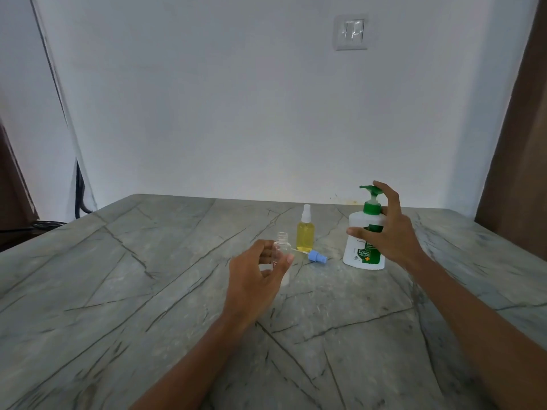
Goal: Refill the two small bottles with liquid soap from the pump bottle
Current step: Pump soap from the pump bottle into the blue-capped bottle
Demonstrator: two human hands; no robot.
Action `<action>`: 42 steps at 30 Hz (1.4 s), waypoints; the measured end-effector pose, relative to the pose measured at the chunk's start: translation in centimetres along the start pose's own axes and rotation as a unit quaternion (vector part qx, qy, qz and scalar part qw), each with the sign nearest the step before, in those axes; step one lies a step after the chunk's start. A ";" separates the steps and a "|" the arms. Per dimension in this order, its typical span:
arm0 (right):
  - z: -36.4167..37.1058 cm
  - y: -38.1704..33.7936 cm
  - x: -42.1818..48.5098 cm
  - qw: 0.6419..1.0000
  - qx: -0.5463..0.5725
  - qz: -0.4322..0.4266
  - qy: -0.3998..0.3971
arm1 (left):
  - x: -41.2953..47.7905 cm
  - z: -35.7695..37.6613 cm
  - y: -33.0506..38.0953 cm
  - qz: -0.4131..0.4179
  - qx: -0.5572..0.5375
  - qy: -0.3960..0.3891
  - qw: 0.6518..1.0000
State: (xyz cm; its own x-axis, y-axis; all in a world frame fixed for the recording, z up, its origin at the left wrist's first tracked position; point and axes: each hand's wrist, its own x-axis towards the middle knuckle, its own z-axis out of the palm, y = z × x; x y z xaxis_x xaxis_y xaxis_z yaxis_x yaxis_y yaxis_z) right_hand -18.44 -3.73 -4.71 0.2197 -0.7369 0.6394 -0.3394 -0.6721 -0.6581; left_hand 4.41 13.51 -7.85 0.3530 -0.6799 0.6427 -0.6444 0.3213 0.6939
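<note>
Now the left hand [257, 276] is in the middle of the frame. Its fingers and thumb curl round the small clear bottle [281, 247] and seem to hold its sides. This bottle stands up on the table [118, 291] with its top off, so its mouth is open.

At the right of the middle, the right hand [387, 232] is wide open, with its fingers spread in front of the pump bottle [355, 250]. The thumb lies across the white front, and one finger points up by the green pump top [370, 189]. I cannot tell if the hand touches the bottle.

I think the clear bottle is light and thin. It could tip over fast or squash in a hard squeeze, so a soft hold low on its body looks best.

The pump bottle looks bigger and heavier, with smooth sides that may be slippery. A good hold is round its wide white body, or it can stay standing while a finger pushes the green top down. The spout points left, and the clear bottle's mouth is small, so the two must line up well.

Just behind the clear bottle stands the yellow bottle [305, 235], with its white spray top on. A blue spray top [318, 258] lies on its side between the bottles. A wall switch [350, 32] is at the upper right.
</note>
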 end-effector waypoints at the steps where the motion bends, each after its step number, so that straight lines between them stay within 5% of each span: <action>1: 0.1 0.1 0.1 1.000 -0.009 -0.006 0.005 | 0.0 0.0 0.0 0.000 -0.002 0.000 1.000; 10: -0.7 -3.2 -2.7 0.995 -0.047 -0.083 -0.037 | -0.1 0.0 -0.1 0.011 -0.014 -0.005 1.000; 19: -1.3 -7.2 -5.3 0.953 -0.243 -0.168 -0.072 | -0.3 0.1 -0.1 0.029 0.025 -0.020 0.999; 42: 3.2 -8.4 -6.4 0.918 -0.306 -0.248 -0.053 | -0.4 0.0 0.6 0.042 0.014 -0.022 0.999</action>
State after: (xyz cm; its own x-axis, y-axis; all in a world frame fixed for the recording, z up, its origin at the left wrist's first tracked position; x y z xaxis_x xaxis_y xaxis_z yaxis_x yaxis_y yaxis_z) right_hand -14.02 6.35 -4.56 0.5620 -0.3768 0.7363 -0.6171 -0.7838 0.0699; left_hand 3.90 13.97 -7.70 0.2668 -0.6800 0.6830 -0.6896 0.3604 0.6282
